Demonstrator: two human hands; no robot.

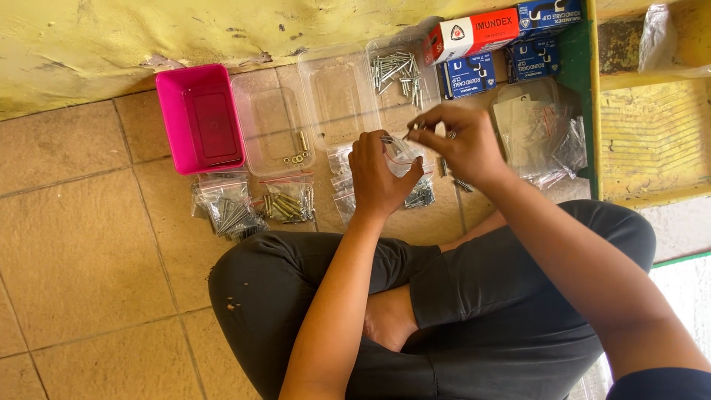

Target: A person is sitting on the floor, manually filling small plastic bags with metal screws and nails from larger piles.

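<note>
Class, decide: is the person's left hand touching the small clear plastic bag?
Touching. The head view shows the left hand gripping the clear plastic bag, fingers wrapped around it.

Tan tiled floor (89, 252), pink tub (200, 118), clear trays (270, 122), bagged screws (229, 211), blue boxes (468, 75)

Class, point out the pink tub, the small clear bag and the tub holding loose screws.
pink tub (200, 118), head view, inner floor.
small clear bag (401, 154), head view, upper part above the left hand.
clear tub with screws (424, 63), head view, bare right side.

Small clear bag (400, 154), small screw (412, 127) above
</note>
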